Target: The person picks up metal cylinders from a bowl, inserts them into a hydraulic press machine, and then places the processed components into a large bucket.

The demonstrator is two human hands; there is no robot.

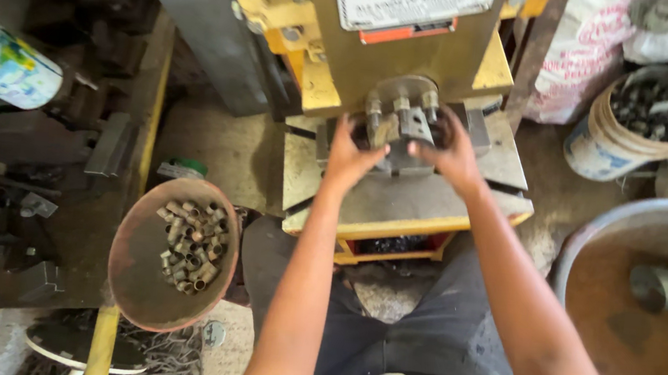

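Observation:
Both my hands reach up to the tooling of a yellow press machine [415,47]. My left hand [350,152] rests its fingers at the left side of the grey die block [406,129] under the ram. My right hand [449,150] curls around the die's right side. Whether either hand holds a small part is hidden by the fingers. The grey press table [399,198] lies just below both hands. A rusty round pan [139,274] with several short metal tubes [191,245] sits at my lower left.
A large rusty basin [650,328] with one metal cylinder [667,287] stands at the right. A bucket of dark metal pieces [647,121] and white sacks [588,49] are at the back right. Dark metal blocks [40,148] and a paint can [0,61] lie left.

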